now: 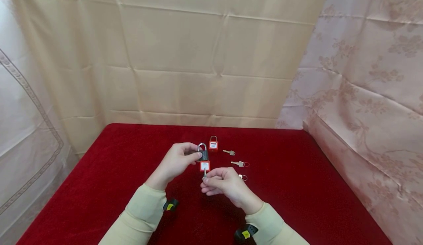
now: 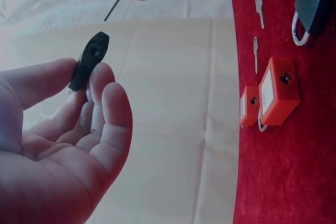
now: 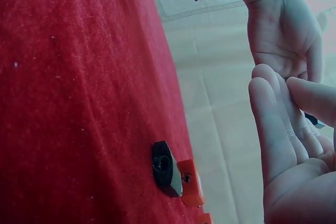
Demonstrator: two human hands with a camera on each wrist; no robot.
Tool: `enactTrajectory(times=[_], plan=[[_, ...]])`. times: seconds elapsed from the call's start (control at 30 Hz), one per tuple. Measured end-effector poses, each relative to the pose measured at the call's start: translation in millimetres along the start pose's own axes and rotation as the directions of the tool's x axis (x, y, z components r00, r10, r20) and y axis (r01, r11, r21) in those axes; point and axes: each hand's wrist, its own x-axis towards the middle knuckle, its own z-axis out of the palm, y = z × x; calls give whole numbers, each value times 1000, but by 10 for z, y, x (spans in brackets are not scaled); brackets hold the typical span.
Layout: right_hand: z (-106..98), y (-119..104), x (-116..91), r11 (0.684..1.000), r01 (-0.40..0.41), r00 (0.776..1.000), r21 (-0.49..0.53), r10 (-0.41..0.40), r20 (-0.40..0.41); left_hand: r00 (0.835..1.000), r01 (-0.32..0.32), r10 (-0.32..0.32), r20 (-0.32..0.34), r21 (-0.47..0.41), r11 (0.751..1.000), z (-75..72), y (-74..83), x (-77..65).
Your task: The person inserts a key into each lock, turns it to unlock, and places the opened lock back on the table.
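Note:
My left hand (image 1: 178, 160) pinches a small black padlock (image 1: 204, 155) between thumb and fingers, its shackle upward in the head view. In the left wrist view, the held padlock's (image 2: 84, 66) keyhole faces the key. A thin metal key (image 1: 205, 172) is pinched by my right hand (image 1: 228, 184). The key's tip (image 2: 107, 17) points at the keyhole, a short gap apart. Most of the held padlock is hidden behind fingers in the right wrist view.
Two red padlocks (image 2: 281, 95) (image 1: 213, 144) stand on the red cloth, with another black padlock (image 3: 167, 171) nearer. Several keys lie to the right, including a plain one (image 1: 229, 152) and one with a red ring (image 1: 238, 163). Beige curtain (image 1: 198, 54) hangs behind the table.

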Motion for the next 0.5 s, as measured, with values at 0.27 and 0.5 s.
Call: enactTrajectory(times=[0.27, 0.5], plan=[[-5, 2, -7, 1000, 9, 1000, -2, -9, -1, 1000, 2, -2, 12, 4, 1000, 20, 1, -5], [-29, -28, -3, 1000, 29, 999, -13, -29, -25, 999, -6, 7, 47, -12, 1000, 48, -14, -4]])
